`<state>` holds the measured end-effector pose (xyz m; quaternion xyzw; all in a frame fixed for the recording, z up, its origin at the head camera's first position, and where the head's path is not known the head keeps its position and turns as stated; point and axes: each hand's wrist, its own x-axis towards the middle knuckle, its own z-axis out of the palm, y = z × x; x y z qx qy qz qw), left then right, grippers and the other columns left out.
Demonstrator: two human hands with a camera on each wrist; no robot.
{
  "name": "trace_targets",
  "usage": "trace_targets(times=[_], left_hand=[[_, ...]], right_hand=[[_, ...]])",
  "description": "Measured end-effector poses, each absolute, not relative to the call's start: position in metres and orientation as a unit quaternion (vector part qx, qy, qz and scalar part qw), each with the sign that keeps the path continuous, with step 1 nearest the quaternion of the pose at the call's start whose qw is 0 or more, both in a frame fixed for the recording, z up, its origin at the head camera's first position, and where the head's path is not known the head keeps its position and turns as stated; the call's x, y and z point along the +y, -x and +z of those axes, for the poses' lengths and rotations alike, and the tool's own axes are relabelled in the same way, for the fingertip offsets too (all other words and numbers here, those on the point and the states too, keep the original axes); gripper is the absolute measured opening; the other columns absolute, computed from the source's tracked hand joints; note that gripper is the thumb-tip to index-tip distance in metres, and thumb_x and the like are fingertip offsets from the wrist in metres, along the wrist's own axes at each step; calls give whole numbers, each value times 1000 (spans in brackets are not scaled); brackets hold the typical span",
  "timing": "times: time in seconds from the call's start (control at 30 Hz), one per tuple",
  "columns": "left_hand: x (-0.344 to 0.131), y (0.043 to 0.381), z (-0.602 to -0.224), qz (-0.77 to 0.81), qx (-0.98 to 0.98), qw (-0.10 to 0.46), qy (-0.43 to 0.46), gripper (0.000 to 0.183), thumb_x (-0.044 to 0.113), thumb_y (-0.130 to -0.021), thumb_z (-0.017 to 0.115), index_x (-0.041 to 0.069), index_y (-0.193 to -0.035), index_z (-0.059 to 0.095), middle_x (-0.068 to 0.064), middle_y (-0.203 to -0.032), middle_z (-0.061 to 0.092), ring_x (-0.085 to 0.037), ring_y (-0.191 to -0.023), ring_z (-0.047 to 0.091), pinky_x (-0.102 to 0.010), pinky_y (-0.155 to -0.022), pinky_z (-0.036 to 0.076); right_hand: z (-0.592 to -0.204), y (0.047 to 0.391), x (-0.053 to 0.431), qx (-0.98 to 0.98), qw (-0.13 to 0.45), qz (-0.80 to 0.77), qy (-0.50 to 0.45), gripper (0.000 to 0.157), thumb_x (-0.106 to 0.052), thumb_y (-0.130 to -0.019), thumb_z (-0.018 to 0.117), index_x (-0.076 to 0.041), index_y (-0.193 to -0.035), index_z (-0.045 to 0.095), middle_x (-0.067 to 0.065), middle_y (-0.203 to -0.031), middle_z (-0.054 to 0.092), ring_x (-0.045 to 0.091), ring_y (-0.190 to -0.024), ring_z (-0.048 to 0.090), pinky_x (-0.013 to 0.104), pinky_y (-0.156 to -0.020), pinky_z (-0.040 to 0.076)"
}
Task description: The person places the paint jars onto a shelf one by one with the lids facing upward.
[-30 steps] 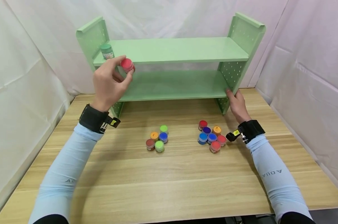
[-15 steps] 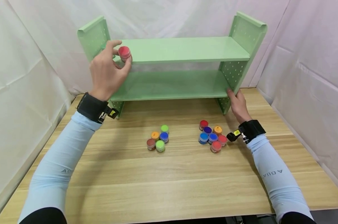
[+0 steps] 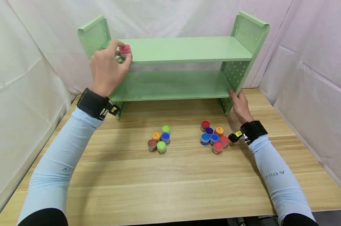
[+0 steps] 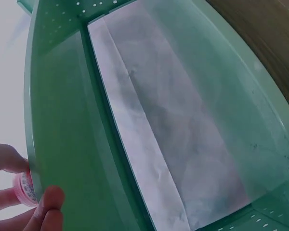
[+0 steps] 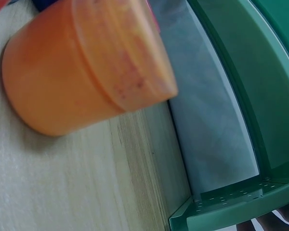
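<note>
My left hand [image 3: 108,67] pinches a small jar with a red lid [image 3: 125,51] at the left end of the green shelf's upper board [image 3: 181,49]. The jar looks upright at that board's front edge; whether it touches the board I cannot tell. Behind the hand, a sliver of a green-lidded jar [image 3: 105,45] shows. In the left wrist view, thumb and fingers hold the red-lidded jar [image 4: 25,188] by the board's edge. My right hand [image 3: 239,106] grips the lower right side panel of the shelf [image 3: 234,73], thumb in front; its other fingers are partly hidden.
On the wooden table [image 3: 181,185], a left cluster of jars has green, orange, brown and blue lids, including a blue-lidded jar [image 3: 165,137]. A right cluster includes an orange-lidded jar [image 3: 219,131], near my right wrist. White cloth [image 3: 164,17] hangs behind the shelf.
My left hand has lifted the red-lidded jar up and slightly left to the upper board, covering most of the green-lidded jar. The red-lidded jar has tipped upright. My right hand stays put.
</note>
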<state>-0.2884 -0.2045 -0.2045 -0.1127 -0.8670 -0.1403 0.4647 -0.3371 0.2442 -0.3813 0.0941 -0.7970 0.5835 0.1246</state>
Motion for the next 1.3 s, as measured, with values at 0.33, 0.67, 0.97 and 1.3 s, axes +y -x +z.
trace_targets(times=[0.33,0.67,0.97,1.3], left_hand=[[-201,291,-199,-127,-884,439,95,34,39,-93,51,13,-109,66,-4,-96,71,-27,-61,59,-34,-45,23],[-196,293,-196,-134,-901,410,50,34,41,-92,53,18,-113,67,-4,-100,70,-29,-71,64,-36,-46,27],[-196,290,-194,-137,-905,400,37,37,42,-92,53,17,-115,67,-5,-100,70,-30,-71,64,-36,-46,27],[-198,285,-191,-139,-913,382,21,53,51,-89,54,16,-128,58,-4,-103,69,-31,-79,64,-33,-49,28]], right_hand=[[-382,335,247,-795,123,587,-94,62,-46,-101,36,-24,-154,15,1,-152,28,13,-132,29,42,-105,24],[-382,336,248,-793,126,590,-92,61,-46,-101,37,-25,-154,15,1,-152,28,13,-132,29,43,-105,24],[-371,325,242,-790,115,594,-96,60,-41,-102,38,-24,-155,16,2,-152,27,16,-133,28,46,-105,23],[-375,332,245,-794,120,590,-89,59,-44,-101,38,-29,-154,16,0,-152,28,14,-133,28,43,-106,23]])
